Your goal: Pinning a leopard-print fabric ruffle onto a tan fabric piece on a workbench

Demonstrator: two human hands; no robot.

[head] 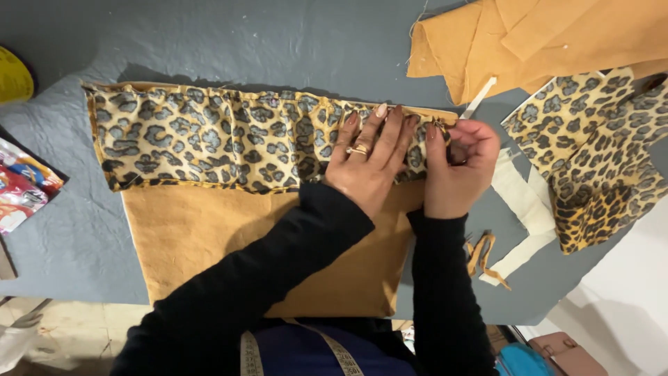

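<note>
The leopard-print ruffle (229, 136) stretched leftward from the right hand (456, 167), whose grip pinched its end; the left hand (369, 157) pressed flat just beside.

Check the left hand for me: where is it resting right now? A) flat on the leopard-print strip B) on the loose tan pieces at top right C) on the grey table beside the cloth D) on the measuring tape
A: the left hand lies with fingers spread on the gathered leopard-print strip, beside the right hand pinching the strip's end.
</note>
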